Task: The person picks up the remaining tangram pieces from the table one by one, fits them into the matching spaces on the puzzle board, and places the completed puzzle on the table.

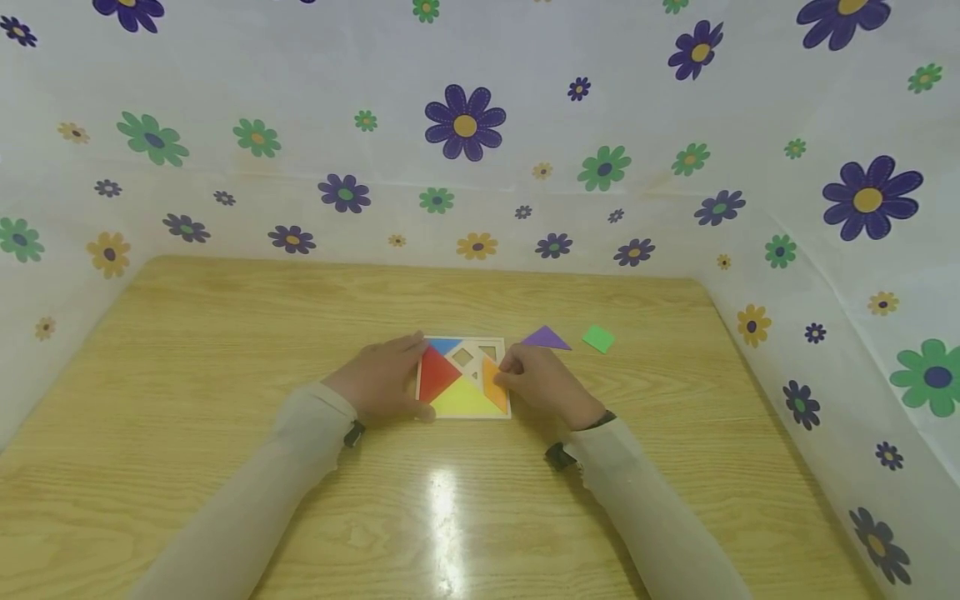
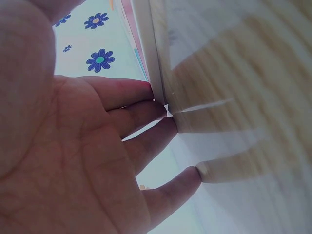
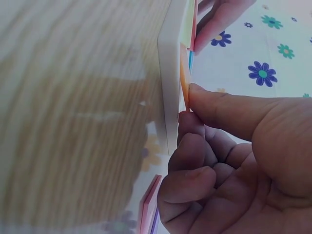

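With thumb and finger of the right hand (image 1: pixel 547 383), pinches a flat, slanted orange piece (image 1: pixel 491 392), tipped up by the right edge of a square, pale wooden tray (image 1: pixel 472 344), about halfway between the left and right edges of the shiny, yellow-brown wooden surface (image 1: pixel 675 375). Rests the left hand (image 1: pixel 382 379), fingers loose and nearly straight, against the tray's left edge. Has a flat purple triangle (image 1: pixel 549 337) and a flat green square (image 1: pixel 598 338) toward the surface's far right corner.

On the table (image 1: pixel 225 333), the tray (image 1: pixel 476 361) lies just below frame centre, a triangle (image 1: pixel 547 338) and a square (image 1: pixel 598 339) right of it, cloth (image 1: pixel 397 67) behind.
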The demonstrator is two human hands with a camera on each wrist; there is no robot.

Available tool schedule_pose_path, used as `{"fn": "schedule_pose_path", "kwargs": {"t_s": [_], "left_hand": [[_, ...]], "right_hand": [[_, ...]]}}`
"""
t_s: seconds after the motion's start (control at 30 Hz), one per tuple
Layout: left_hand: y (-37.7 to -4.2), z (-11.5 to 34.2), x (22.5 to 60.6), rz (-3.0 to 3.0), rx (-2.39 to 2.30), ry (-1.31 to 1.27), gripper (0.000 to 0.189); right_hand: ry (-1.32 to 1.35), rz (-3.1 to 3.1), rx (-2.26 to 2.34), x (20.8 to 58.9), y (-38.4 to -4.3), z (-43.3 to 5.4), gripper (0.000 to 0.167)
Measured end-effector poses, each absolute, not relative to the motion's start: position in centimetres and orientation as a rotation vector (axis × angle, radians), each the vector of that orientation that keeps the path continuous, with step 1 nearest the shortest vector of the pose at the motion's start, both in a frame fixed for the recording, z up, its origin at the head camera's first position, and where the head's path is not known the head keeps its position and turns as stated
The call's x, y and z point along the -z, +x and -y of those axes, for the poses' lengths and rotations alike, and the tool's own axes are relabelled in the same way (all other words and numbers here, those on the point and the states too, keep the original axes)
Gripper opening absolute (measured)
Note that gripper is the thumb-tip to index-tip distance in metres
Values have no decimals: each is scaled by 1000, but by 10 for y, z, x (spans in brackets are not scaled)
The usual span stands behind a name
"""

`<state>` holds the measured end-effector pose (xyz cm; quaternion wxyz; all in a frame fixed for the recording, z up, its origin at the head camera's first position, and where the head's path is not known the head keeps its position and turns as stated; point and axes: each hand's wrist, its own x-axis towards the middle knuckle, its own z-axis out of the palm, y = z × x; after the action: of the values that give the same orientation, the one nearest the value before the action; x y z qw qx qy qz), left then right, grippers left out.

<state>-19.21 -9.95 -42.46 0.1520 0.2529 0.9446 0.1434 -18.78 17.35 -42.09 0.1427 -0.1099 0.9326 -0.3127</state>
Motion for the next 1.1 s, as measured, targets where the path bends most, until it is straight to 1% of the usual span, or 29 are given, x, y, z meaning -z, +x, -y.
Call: {"fn": "schedule_pose_path", "kwargs": {"t_s": [0.83, 1.1], "left_hand": [[-191, 100, 420, -2698, -435, 737, 109], [-189, 100, 420, -2707, -435, 744, 109]], "right_hand": [[-351, -2685, 855, 420, -188, -176, 11], [-424, -2669, 832, 417, -185, -176, 28]]}}
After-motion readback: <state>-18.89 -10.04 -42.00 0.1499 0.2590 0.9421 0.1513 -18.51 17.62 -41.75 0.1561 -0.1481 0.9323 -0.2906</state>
